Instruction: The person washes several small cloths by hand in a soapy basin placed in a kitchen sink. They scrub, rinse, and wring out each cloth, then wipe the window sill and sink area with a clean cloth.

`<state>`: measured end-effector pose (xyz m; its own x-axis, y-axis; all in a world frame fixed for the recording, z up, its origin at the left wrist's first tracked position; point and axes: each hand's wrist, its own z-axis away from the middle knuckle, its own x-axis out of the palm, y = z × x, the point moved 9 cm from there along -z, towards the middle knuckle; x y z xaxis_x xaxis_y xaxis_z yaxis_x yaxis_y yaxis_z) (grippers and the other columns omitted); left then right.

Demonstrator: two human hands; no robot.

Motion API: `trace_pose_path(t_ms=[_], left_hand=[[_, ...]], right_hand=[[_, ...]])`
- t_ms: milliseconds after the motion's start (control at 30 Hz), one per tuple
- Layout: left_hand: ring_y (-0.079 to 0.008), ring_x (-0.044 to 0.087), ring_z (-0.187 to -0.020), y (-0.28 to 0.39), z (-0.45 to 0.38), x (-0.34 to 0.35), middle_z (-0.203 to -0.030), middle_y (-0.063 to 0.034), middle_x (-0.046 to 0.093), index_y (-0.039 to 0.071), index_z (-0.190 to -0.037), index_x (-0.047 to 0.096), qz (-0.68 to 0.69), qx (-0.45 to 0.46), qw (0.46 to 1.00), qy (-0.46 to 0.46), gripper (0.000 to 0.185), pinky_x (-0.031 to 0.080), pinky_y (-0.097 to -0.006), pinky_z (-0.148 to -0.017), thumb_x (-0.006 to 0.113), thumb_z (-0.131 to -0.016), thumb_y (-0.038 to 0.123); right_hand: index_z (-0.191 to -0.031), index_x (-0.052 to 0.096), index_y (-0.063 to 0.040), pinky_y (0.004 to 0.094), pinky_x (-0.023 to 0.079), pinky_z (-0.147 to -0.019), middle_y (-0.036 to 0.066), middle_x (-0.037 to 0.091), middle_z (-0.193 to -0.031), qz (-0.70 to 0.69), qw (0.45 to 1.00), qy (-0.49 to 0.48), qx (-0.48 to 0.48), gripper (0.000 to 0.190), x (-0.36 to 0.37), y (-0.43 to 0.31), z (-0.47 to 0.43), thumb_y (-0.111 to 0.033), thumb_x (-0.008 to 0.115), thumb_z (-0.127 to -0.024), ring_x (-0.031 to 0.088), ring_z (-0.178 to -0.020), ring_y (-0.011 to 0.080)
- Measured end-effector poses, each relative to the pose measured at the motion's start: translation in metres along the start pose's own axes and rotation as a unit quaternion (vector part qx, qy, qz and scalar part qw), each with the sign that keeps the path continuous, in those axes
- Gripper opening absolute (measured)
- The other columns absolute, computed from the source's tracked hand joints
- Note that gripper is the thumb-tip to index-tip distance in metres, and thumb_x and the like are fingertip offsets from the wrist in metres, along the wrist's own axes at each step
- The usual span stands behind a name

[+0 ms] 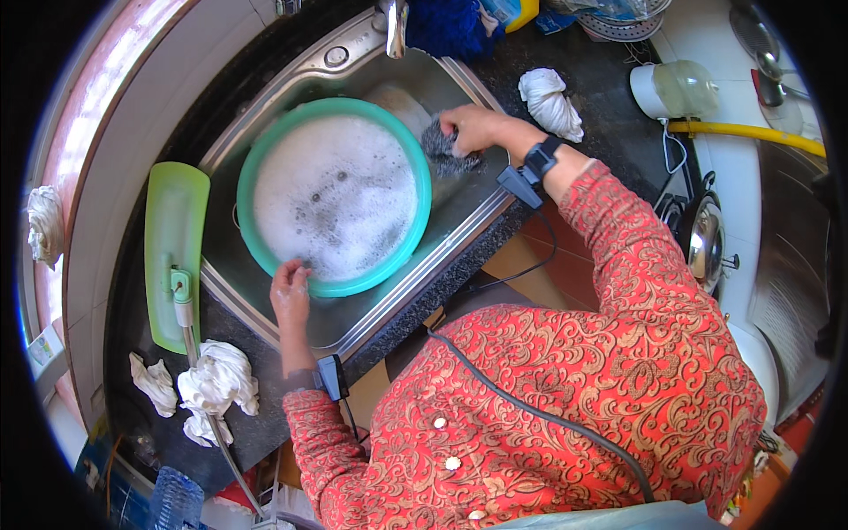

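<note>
A round green plastic basin [424, 185] sits in the stainless steel sink [228, 281], full of foamy, greyish water [331, 199]. On its near left rim rests my left hand [290, 288], wet, with the fingers curled at the edge. My right hand [474, 129] grips a dark grey, fuzzy wet cloth [442, 149] over the right side of the sink, just outside the basin. Part of that cloth is hidden under my fingers. Beyond the basin, the chrome faucet [395, 30] reaches over the sink's back edge.
Left of the sink lies a green flat mop head [173, 232], its metal pole [228, 450] running towards me past crumpled white cloths [215, 377]. Another white cloth [551, 105] lies on the right counter. A lidded pan [705, 238] and yellow hose [748, 131] are farther right.
</note>
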<state>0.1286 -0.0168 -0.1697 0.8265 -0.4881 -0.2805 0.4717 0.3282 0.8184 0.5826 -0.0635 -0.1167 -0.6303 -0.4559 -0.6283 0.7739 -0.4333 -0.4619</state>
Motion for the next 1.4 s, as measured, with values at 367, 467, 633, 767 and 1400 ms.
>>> trace_pose_path(t_ms=[367, 467, 633, 767, 1400], left_hand=[[-0.0214, 0.062, -0.100, 0.049, 0.006, 0.029, -0.120, -0.0118, 0.058, 0.004, -0.129, 0.051, 0.147, -0.092, 0.983, -0.053, 0.043, 0.053, -0.0343, -0.076, 0.059, -0.094, 0.028], [-0.0329, 0.054, -0.117, 0.076, 0.006, 0.068, -0.147, -0.0173, 0.032, 0.017, -0.149, 0.024, 0.309, -0.116, 0.934, -0.134, 0.071, 0.053, -0.0447, -0.083, 0.062, -0.091, 0.036], [-0.0151, 0.062, -0.067, 0.073, -0.010, 0.075, -0.089, -0.0034, 0.063, 0.018, -0.121, 0.054, 0.301, -0.090, 0.947, -0.070, 0.040, 0.051, -0.0300, -0.044, 0.071, -0.085, 0.020], [-0.0253, 0.063, -0.082, 0.052, -0.024, 0.017, -0.096, -0.0111, 0.060, 0.013, -0.115, 0.055, 0.089, 0.001, 0.989, 0.122, 0.039, 0.053, -0.0363, -0.058, 0.070, -0.079, 0.008], [-0.0393, 0.064, -0.095, 0.033, -0.068, 0.096, -0.108, -0.0219, 0.063, 0.007, -0.107, 0.063, -0.360, 0.108, 0.926, 0.009, 0.029, 0.054, -0.0468, -0.078, 0.059, -0.079, 0.010]], right_hand=[[-0.105, 0.051, -0.009, 0.0268, 0.043, -0.060, 0.001, 0.054, -0.079, -0.471, 0.881, -0.042, -0.005, 0.036, 0.024, -0.079, 0.024, -0.006, 0.064, -0.072, 0.053, -0.069, 0.0108], [-0.109, 0.053, -0.007, 0.0267, 0.044, -0.057, 0.003, 0.055, -0.081, -0.414, 0.905, -0.100, -0.013, 0.039, 0.075, -0.131, 0.006, -0.007, 0.065, -0.072, 0.054, -0.069, 0.0118], [-0.116, 0.053, -0.006, 0.0293, 0.050, -0.063, 0.006, 0.056, -0.084, -0.349, 0.922, -0.161, -0.051, 0.046, 0.123, -0.169, -0.005, -0.008, 0.063, -0.072, 0.057, -0.075, 0.0153], [-0.121, 0.053, -0.007, 0.0405, 0.051, -0.081, 0.013, 0.061, -0.092, -0.135, 0.987, 0.059, -0.069, 0.047, 0.083, -0.131, -0.048, -0.013, 0.062, -0.075, 0.061, -0.091, 0.0301], [-0.124, 0.054, -0.002, 0.0460, 0.048, -0.091, 0.026, 0.053, -0.128, 0.207, 0.973, 0.045, -0.093, 0.047, 0.160, -0.129, -0.093, -0.006, 0.060, -0.077, 0.059, -0.107, 0.0401]])
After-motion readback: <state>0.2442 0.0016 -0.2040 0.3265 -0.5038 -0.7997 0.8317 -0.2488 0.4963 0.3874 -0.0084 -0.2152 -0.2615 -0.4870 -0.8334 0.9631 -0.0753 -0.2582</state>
